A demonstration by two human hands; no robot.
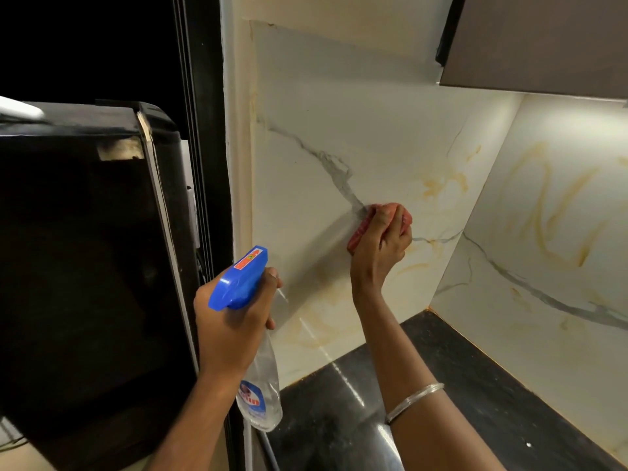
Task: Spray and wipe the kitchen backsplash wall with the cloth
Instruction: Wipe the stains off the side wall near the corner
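While the left hand (231, 324) grips a clear blue-capped spray bottle (253, 338) — fingers curled round its neck — the right hand's (382, 248) fingers bunch a red cloth (360, 231) against the white marble-veined backsplash wall (339, 113).

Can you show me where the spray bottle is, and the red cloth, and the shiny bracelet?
spray bottle (239, 282): head view, on its blue trigger top.
red cloth (359, 233): head view, on the bunched fold at its lower left.
bracelet (416, 400): head view, on the middle of the silver band.
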